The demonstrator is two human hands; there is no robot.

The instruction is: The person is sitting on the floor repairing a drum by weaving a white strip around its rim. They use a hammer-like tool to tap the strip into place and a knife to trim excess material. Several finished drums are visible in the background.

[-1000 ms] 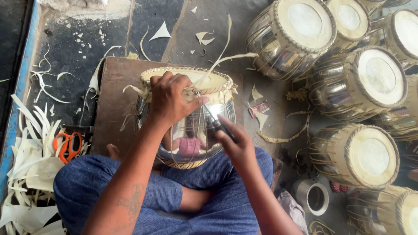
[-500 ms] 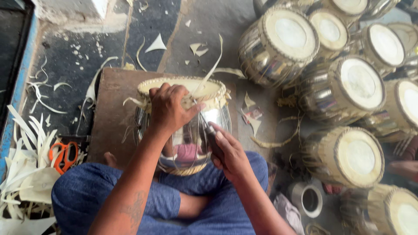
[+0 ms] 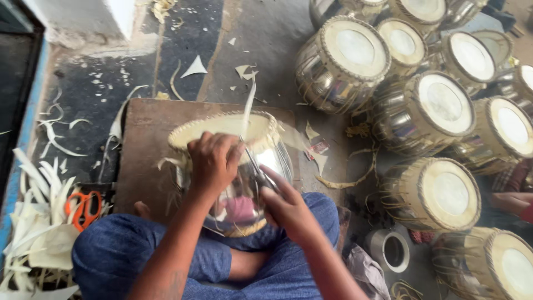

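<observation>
Drum [image 3: 239, 166], a shiny metal-bodied one with a pale hide head, is held tilted on the lap of a seated person in blue trousers, its far rim resting over a brown wooden board [image 3: 150, 150]. The left hand [image 3: 214, 161] is closed over the drum's upper shoulder, fingers curled down onto the lacing at the rim. The right hand [image 3: 286, 208] is closed around a thin metal tool [image 3: 256, 169], whose tip is set against the drum's side just under the left hand; how much of the tool is enclosed cannot be told. A narrow pale strip [image 3: 248, 108] is seen rising from the rim near the left fingers.

Orange-handled scissors [image 3: 83, 208] are seen on the floor at the left, among a heap of pale hide offcuts [image 3: 33, 228]. A small open metal can [image 3: 391, 250] is seen just right of the right knee. More pale scraps are scattered over the dark floor beyond the board. Finished drums [image 3: 422, 105] with laced hide heads are crowded together at the right and far right, lying touching one another. Part of another person's arm [image 3: 513, 203] is visible at the right edge.
</observation>
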